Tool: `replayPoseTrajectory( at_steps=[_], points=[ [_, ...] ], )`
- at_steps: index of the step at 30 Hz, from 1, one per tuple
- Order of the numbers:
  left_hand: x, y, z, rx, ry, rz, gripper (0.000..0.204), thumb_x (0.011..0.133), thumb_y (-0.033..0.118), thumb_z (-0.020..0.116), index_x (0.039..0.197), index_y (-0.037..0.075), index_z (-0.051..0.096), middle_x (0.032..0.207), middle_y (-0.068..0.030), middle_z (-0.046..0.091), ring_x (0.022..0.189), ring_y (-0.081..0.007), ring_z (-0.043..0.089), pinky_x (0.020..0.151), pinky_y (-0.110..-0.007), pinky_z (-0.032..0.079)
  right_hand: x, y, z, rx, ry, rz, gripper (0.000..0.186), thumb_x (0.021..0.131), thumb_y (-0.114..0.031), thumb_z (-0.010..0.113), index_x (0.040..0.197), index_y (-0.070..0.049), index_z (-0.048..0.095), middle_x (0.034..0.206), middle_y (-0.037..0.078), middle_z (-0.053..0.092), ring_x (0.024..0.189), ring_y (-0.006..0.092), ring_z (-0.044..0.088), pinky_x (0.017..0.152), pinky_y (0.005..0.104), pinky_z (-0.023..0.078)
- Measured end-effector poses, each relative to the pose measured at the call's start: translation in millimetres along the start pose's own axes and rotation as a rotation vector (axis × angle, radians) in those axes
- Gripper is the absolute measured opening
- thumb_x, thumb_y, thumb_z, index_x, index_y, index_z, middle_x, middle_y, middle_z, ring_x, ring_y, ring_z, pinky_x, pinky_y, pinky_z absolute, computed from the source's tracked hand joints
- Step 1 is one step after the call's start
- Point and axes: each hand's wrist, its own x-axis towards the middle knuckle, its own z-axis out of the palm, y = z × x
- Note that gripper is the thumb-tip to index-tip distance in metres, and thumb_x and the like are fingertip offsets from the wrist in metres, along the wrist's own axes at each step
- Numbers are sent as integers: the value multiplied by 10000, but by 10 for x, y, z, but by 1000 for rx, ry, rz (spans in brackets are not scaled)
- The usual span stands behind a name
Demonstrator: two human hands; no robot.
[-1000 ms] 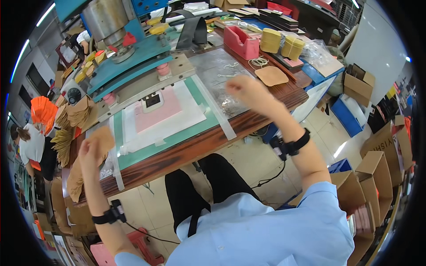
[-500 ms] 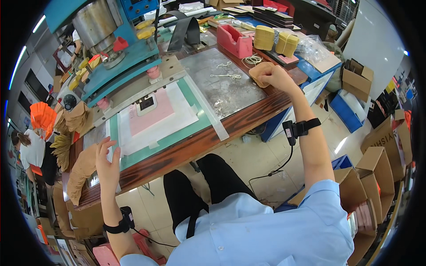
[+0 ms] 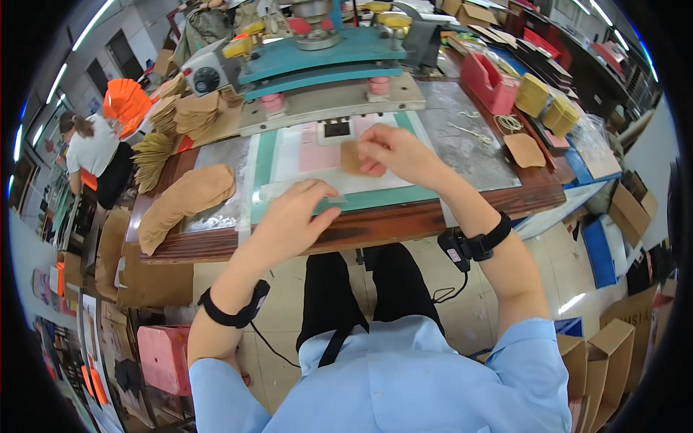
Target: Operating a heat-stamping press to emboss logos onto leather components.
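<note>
My right hand (image 3: 395, 153) pinches a thin tan rounded patch (image 3: 353, 159), perhaps leather, over the right part of a pink sheet (image 3: 317, 149). That sheet lies on a white sheet (image 3: 289, 153) over a green mat (image 3: 261, 159). Just behind the patch is a dark square plate in a pale frame (image 3: 336, 130), at the front of a teal press (image 3: 321, 61). My left hand (image 3: 299, 216) hovers at or rests on the mat's front edge, thumb and fingers apart and nothing visible in them. The fingertips of my right hand partly cover the patch.
A fanned row of tan patches (image 3: 189, 198) lies at the table's left. More tan pieces (image 3: 198, 112) are stacked behind it. At the right are another tan patch (image 3: 525, 149), a red tape dispenser (image 3: 491, 83), yellow bundles (image 3: 559, 114) and string (image 3: 473, 131). A person (image 3: 94, 151) stands far left.
My right hand has come from the table's right end to the mat with a tan patch. My left hand has moved right, away from the fanned patches. The view has turned left.
</note>
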Motion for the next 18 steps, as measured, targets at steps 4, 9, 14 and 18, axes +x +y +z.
replayPoseTrajectory(
  at_steps=[4, 9, 14, 18],
  points=[
    [-43, -49, 218, 147, 74, 114, 361, 856, 234, 599, 1138, 20, 531, 1168, -174, 536, 1108, -342, 505, 919, -402, 418, -142, -162, 43, -508, -197, -86, 251, 918, -198, 513, 1024, 24, 564, 939, 133, 614, 936, 267, 598, 849, 335, 465],
    [118, -128, 457, 384, 119, 147, 544, 876, 388, 546, 1228, -23, 496, 1267, -201, 500, 1220, -339, 437, 1027, -425, 336, -554, -17, 80, -830, -183, -361, 323, 919, -214, 501, 1121, 36, 537, 1223, 185, 524, 1135, 344, 491, 970, 380, 394],
    [280, -321, 390, 527, 77, 99, 600, 873, 435, 534, 1231, -45, 494, 1286, -198, 493, 1242, -324, 424, 1044, -416, 323, -394, 10, 160, -955, -228, -417, 399, 897, -221, 523, 1180, 60, 498, 1269, 200, 493, 1168, 339, 476, 1002, 383, 372],
    [433, -461, 323, 518, 26, 9, 608, 889, 447, 503, 1251, -41, 476, 1289, -193, 477, 1231, -327, 428, 1042, -415, 319, 23, 280, 212, -1058, -222, -472, 392, 889, -184, 511, 1197, 57, 488, 1263, 206, 497, 1166, 335, 483, 1003, 382, 374]
  ],
)
